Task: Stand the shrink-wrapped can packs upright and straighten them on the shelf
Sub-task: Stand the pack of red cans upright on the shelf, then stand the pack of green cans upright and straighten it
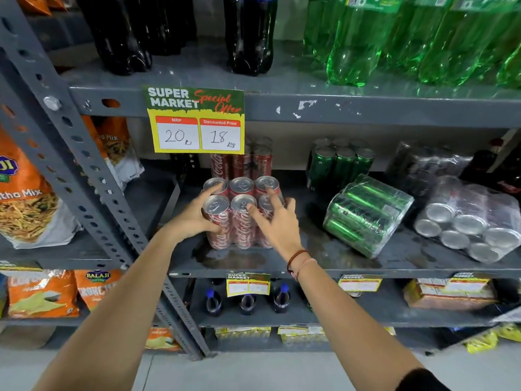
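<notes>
Red can pack standing; left hand gripping its side, right hand open, fingertips steadying. Keep squaring it to the shelf edge.

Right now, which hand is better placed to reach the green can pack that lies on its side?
The right hand. The tipped green can pack lies to its right, nearer to it, and its fingers rest only lightly on the red can pack. The left hand grips that pack's far side.

Pretty clearly a small supermarket aisle: grey slotted-steel shelving with a "Super Market Special Offer" price tag top centre, soda bottles along the top, snack bags at left, shrink-wrapped can packs mid-right.
</notes>
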Demonstrator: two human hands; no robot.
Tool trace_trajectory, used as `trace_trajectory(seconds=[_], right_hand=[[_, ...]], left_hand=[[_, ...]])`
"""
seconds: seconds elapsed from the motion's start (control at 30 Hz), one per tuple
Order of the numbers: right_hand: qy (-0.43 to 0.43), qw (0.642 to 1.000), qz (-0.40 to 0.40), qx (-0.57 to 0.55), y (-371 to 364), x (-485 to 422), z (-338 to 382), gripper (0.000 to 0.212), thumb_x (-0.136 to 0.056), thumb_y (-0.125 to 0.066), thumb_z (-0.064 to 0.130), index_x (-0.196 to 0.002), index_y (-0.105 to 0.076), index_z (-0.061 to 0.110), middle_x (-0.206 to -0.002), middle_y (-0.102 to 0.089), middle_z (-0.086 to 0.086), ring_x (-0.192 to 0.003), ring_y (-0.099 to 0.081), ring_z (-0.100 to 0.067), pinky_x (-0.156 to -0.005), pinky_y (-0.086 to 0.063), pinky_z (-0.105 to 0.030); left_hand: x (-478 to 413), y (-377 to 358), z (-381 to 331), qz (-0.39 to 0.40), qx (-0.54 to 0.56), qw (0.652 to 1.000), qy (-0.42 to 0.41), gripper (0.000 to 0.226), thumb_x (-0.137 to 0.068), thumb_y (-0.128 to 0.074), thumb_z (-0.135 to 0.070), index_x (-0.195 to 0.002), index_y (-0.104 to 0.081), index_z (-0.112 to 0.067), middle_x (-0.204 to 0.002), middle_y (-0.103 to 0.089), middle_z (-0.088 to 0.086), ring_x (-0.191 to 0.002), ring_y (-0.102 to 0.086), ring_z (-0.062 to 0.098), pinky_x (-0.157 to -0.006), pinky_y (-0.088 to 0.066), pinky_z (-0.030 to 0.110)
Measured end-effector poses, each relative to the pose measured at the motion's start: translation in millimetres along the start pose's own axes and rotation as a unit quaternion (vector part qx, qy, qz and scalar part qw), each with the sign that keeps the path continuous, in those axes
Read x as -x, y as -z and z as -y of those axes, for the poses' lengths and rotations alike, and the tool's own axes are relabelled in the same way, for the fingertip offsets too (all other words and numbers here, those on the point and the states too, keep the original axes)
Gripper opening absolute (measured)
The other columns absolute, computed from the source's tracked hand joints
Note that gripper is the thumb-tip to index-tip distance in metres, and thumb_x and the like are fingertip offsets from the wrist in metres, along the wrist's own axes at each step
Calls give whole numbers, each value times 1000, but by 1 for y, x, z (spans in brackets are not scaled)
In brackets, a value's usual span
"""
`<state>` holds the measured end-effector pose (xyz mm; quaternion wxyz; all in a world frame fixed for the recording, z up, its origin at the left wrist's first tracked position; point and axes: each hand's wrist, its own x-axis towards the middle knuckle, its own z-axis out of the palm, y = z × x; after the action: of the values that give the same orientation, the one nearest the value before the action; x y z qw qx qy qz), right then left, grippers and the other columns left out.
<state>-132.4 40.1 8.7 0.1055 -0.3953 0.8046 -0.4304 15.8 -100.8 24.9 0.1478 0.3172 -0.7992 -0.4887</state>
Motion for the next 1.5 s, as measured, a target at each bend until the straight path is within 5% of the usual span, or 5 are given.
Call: trace_trajectory(seconds=[0.33, 0.53, 0.83, 1.1, 1.5], right_hand=[[-17, 996, -43, -74, 81, -7, -24, 75, -86, -55, 54, -148, -23, 28, -139, -32, -14, -126, -42, -30, -100, -31, -29], [-50, 991, -120, -39, 181, -30, -81, 75, -84, -58, 56, -145, -33, 20, -141, -32, -13, -134, -34, -29, -110, -28, -36], [-142, 984, 84, 65, 243, -81, -167, 98, -69, -63, 70, -148, -14, 38, -157, -12, -19, -146, -8, -36, -117, -17, -49], [-152, 962, 223, 34, 255, -107, -183, 100, -68, -72, 59, -149, -23, 26, -151, -36, -2, -138, -36, -22, -110, -28, -32], [-71, 987, -14, -141, 222, -44, -203, 103, -59, -84, 50, -143, -33, 20, -130, -57, -1, -118, -55, -13, -104, -44, -32]], left_hand=[[17, -45, -74, -66, -276, 956, 80, 132, -54, -83, -50, -146, 11, -35, -152, 33, 11, -140, 27, 33, -114, 2, 57], [-6, -143, -137, -25, -56, 997, -48, 112, -61, -71, -63, -147, -5, -36, -160, -2, 2, -146, -7, 20, -118, -16, 47], [-54, -289, -149, 5, 170, 968, 186, 129, -61, -76, -58, -139, 26, -41, -156, 19, 16, -143, -13, 35, -98, -43, 48], [-80, -311, -152, -69, 175, 954, 232, 150, -48, -88, -45, -131, 37, -43, -153, 18, 27, -141, -20, 39, -104, -39, 54], [-78, -275, -130, -26, 3, 999, -22, 151, -40, -87, -53, -134, 31, -46, -158, -14, 1, -142, -24, 16, -115, -26, 41]])
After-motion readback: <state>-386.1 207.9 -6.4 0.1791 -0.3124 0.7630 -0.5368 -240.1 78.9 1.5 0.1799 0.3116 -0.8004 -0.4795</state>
